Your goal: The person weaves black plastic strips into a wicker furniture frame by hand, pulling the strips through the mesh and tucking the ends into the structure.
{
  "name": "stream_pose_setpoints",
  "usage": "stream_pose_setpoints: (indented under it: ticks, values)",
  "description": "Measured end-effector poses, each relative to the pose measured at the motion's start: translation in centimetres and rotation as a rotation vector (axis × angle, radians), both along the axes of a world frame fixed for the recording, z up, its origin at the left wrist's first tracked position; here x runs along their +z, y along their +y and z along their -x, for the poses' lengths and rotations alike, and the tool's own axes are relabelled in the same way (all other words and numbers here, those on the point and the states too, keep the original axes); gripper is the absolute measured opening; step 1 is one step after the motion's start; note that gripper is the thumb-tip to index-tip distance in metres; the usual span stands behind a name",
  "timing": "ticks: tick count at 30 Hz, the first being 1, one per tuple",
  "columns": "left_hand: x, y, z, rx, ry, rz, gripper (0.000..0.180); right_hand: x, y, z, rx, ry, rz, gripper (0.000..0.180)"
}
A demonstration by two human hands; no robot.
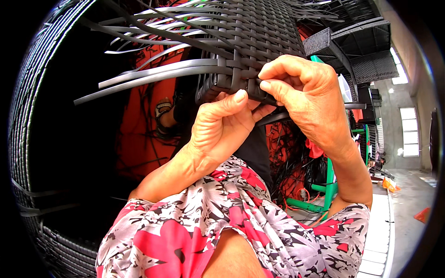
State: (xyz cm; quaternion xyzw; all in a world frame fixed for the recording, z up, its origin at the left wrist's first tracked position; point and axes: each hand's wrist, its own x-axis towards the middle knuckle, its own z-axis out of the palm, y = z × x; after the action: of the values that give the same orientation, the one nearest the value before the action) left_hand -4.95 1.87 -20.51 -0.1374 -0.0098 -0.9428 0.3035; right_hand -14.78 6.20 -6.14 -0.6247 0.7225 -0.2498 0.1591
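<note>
A dark woven panel [259, 34] of flat plastic strips stands before me, with a thick corner at its near end. Long loose grey strips [157, 74] stick out from its left side. My left hand [222, 123] holds the near edge, its thumb on the rim and its other fingers partly hidden underneath. Just above and to the right, my right hand [308, 95] has thumb and index fingertip pinched together against the weave. They seem to grip a dark strip at the edge; most of it is hidden by the fingers.
A tall woven frame [28, 120] curves along the left. Strip scraps lie on the red floor covering [139, 139] below, near a sandalled foot [163, 111]. Green metal bars [330, 185] stand at the right, with more woven furniture [366, 51] behind.
</note>
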Motion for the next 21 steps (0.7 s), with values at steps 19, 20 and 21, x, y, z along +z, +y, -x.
stream_pose_setpoints:
  ticks: [19, 20, 21]
  values:
    - [0.3, 0.1, 1.2, 0.032, -0.011, 0.082, 0.059, -1.2, 1.2, 0.6, 0.035, 0.132, 0.293, 0.016]
    - [0.3, 0.0, 1.2, 0.027, -0.015, 0.082, 0.059, -1.2, 1.2, 0.6, 0.027, 0.138, 0.286, 0.016]
    - [0.2, -0.1, 1.2, 0.022, -0.018, 0.105, 0.059, -1.2, 1.2, 0.6, 0.022, 0.144, 0.281, 0.016]
